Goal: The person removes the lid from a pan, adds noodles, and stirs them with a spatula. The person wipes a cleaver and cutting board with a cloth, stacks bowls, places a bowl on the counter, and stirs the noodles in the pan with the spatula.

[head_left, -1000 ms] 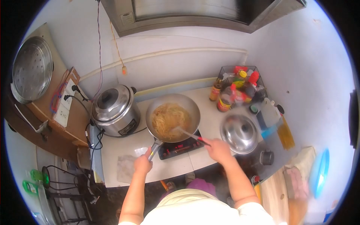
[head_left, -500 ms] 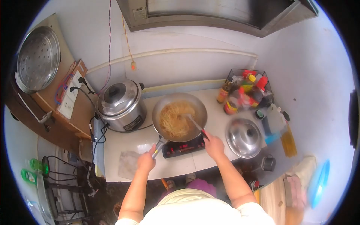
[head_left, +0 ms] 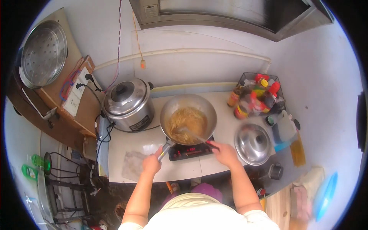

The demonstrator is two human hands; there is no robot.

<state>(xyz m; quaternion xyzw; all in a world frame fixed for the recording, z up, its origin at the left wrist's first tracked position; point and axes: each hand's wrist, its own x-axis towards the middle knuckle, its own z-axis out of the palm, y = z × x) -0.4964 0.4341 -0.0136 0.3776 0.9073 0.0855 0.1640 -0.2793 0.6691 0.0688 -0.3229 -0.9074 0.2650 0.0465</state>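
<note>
A metal wok rests on a black induction cooker with lit red digits. Noodles in brownish liquid lie in the wok. My left hand is closed around the wok's handle. In my right hand is the red-and-black grip of a spatula. Its head sits among the noodles at the near side of the wok, partly sunk and blurred.
Left of the wok stands a lidded steel electric cooker. To the right lie a domed lid and a wire basket of sauce bottles. A grey cloth is by the counter's front edge. A range hood hangs above.
The spatula head has moved from the middle right of the wok toward its near left, and my right hand has shifted right. My left hand still grips the handle. The whole view has shifted slightly.
</note>
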